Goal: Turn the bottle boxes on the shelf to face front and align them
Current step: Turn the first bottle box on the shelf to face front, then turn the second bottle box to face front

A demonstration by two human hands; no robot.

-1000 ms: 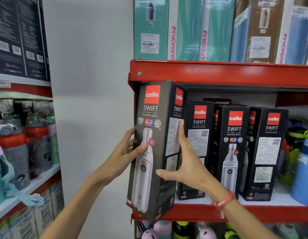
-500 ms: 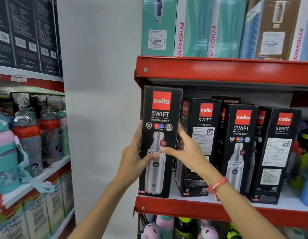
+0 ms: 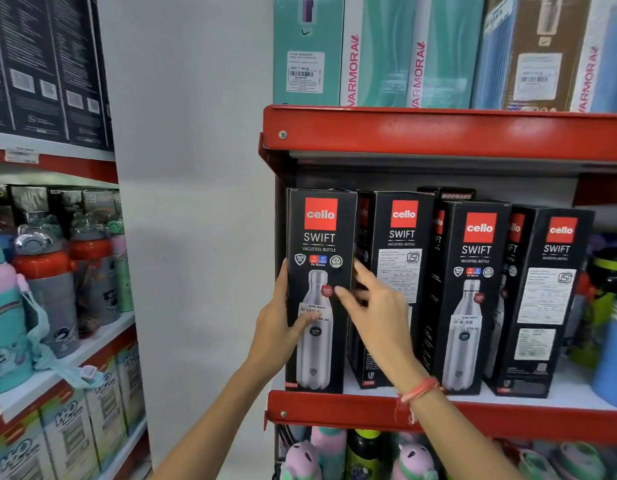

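Left hand (image 3: 277, 327) grips box 1 (image 3: 319, 289), upright and front-facing at the shelf (image 3: 334, 408) left end; right hand (image 3: 373, 306), fingers spread, nears box 2 (image 3: 399, 271), apparently next for turning.

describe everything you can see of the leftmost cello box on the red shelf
The leftmost Cello box is a tall black carton, apparently card, with a red logo square, "SWIFT VACUSTEEL BOTTLE", a steel bottle picture and a price sticker. It stands upright at the red shelf's left end, picture side forward. The left hand grips its left edge; the right hand hovers beside it.
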